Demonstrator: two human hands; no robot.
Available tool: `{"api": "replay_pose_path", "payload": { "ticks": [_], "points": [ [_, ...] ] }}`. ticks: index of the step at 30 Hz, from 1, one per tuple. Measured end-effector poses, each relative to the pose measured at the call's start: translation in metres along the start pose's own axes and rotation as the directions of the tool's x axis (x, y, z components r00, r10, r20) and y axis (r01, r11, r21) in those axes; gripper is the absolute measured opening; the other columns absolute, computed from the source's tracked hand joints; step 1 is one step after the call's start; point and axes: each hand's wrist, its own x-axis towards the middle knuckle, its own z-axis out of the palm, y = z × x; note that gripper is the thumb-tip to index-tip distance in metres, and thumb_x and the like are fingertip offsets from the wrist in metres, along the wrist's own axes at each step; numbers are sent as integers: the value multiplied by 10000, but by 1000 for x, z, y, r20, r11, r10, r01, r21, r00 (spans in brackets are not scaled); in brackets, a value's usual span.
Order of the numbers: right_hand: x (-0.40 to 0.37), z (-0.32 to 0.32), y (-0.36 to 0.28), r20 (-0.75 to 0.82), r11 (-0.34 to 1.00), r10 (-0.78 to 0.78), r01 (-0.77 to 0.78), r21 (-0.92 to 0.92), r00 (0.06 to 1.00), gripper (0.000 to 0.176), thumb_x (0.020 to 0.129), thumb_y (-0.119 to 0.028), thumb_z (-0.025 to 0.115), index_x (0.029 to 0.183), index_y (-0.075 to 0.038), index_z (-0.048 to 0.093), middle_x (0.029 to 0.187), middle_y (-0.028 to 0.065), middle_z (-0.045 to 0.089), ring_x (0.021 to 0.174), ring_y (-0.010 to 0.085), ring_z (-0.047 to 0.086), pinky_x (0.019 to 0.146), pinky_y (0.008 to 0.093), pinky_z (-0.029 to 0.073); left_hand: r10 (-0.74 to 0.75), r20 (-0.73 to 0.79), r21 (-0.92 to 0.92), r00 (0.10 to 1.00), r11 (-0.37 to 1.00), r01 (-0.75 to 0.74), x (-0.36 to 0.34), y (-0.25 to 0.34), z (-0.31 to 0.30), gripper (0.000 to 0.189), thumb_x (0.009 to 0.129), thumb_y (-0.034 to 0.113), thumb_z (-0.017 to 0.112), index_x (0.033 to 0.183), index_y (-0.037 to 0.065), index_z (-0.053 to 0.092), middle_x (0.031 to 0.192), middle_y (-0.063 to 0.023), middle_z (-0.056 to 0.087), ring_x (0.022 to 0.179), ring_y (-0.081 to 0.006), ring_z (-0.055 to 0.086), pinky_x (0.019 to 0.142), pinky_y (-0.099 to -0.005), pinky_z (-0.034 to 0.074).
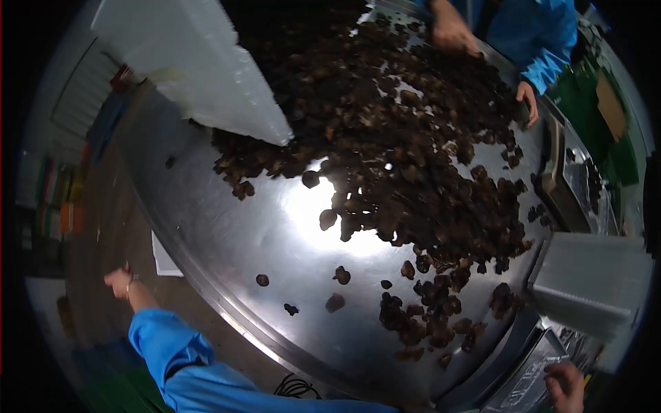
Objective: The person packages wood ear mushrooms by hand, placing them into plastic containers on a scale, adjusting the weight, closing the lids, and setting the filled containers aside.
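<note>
My left hand (120, 281) is out past the table's near left edge, over the floor, its fingers curled in and nothing visible in them. At the lower right, my right hand (566, 387) hovers by a clear plastic-wrapped tray (527, 375), fingers loosely bent and apart, holding nothing that shows. Between them lies a round-edged metal table (241, 258). Dark brown, wrinkled pieces like dried mushrooms (385, 144) form a wide heap across it. A smaller cluster (430, 310) and a few single pieces (262, 280) sit nearer me.
A white foam panel (200, 69) juts over the table's upper left. Across the heap, a co-worker in blue sleeves has one hand (454, 31) on the pieces and another (529, 103) at the rim. A translucent box (585, 275) and a tray (568, 172) stand at right.
</note>
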Motion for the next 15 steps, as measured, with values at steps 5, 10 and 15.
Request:
{"api": "replay_pose_path", "payload": {
  "ticks": [5, 10, 15],
  "points": [
    [18, 4, -6, -12, 937, -327, 322, -137, 945, 190, 732, -62, 625, 913, -12, 597, 853, 130, 616, 776, 275, 603, 715, 339, 469, 563, 371, 128, 739, 757, -641, -105, -41, 57, 398, 823, 51, 523, 1214, -12, 476, 840, -35, 597, 664, -81, 501, 584, -210, 420],
    [68, 17, -42, 91, 879, -452, 460, -125, 888, 302, 748, -65, 626, 1036, -12, 554, 998, 173, 564, 916, 304, 574, 775, 359, 475, 579, 606, -703, -545, 69, -708, -463, -22, 106, 327, 816, 91, 596, 1140, 73, 564, 1111, -133, 569, 1051, -253, 539, 888, -331, 419],
    [143, 23, -61, 83, 789, -576, 580, -201, 813, 506, 771, -85, 620, 1233, -40, 420, 1237, 195, 387, 1112, 318, 458, 877, 363, 444, 612, 621, -283, -490, -408, -868, -550, -37, 258, 573, 830, 452, 533, 1305, 159, 405, 1357, -219, 329, 1250, -427, 283, 984, -551, 264]
  ]
}}
